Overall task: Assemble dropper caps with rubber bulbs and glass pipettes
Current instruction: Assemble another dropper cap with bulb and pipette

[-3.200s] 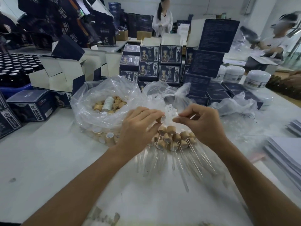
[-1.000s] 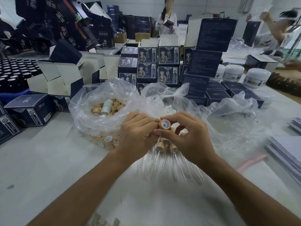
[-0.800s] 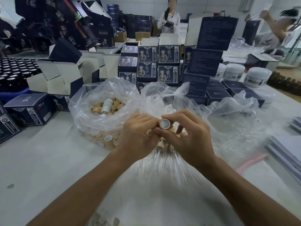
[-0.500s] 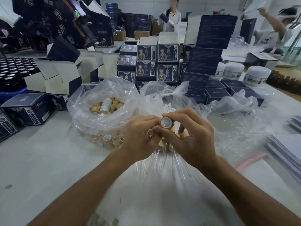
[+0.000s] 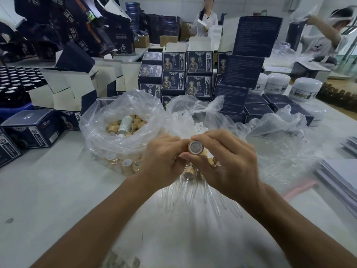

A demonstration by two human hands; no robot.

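Near the front edge of the tabletop (image 5: 48,190), both forearms reach in and the hands meet above a fan of glass pipettes (image 5: 193,192) lying on clear plastic. The right hand (image 5: 226,167) pinches a tan dropper cap (image 5: 195,147) between thumb and forefinger, its open white-lined end turned toward the camera. The left hand (image 5: 164,159) has its fingers curled against the cap's left side; what they hold there is hidden. Under the hands lie several finished droppers (image 5: 190,172) with tan caps.

Just behind and left, an open clear bag (image 5: 108,120) holds loose tan caps (image 5: 112,128) and 1 small white bottle (image 5: 125,125). A second bag (image 5: 193,109) behind the hands holds white pieces, too blurred to name. Crumpled plastic (image 5: 280,132) spreads right, and grey sheets (image 5: 340,175) lie at the right edge.

Farther back stand dark blue boxes (image 5: 199,72), open cartons (image 5: 63,89), white jars (image 5: 305,88) and dark bottles (image 5: 13,80) at the left edge. 2 people (image 5: 206,18) stand beyond.
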